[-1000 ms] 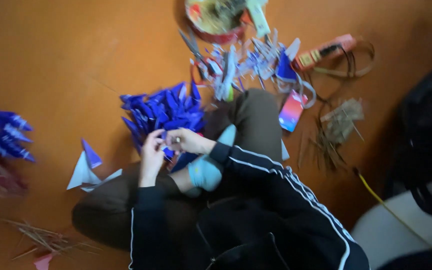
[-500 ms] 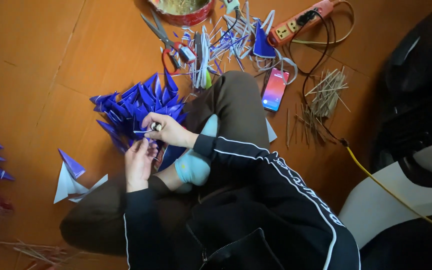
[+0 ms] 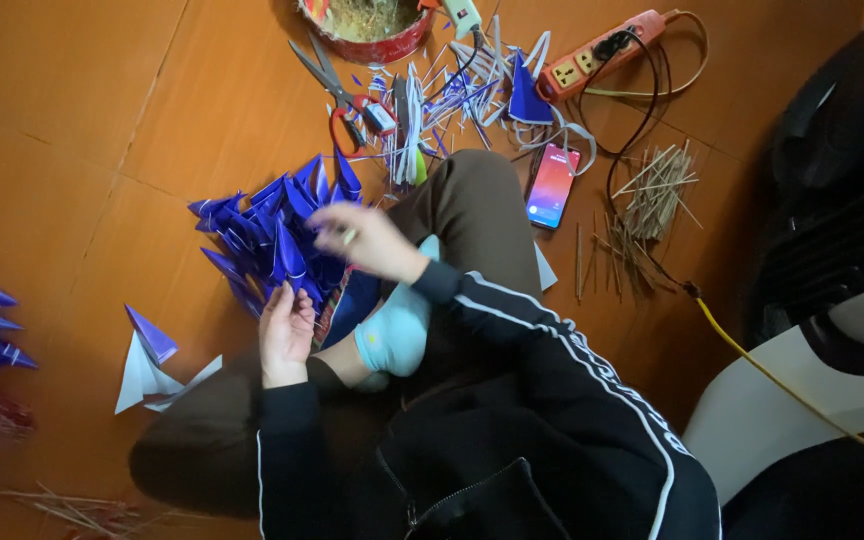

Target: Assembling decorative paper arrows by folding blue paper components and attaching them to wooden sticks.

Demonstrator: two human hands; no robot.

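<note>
the blue cone (image 3: 290, 255) stands at the near edge of the cone pile (image 3: 272, 230) on the floor (image 3: 72, 120), beside your knee, so finished ones collect within reach. your left hand (image 3: 285, 335) pinches its base, fingers closed on it. your right hand (image 3: 364, 240) hovers blurred above; i cannot tell its grip. scissors (image 3: 337, 85), phone (image 3: 552, 185) and sticks (image 3: 647, 200) lie beyond.
</note>
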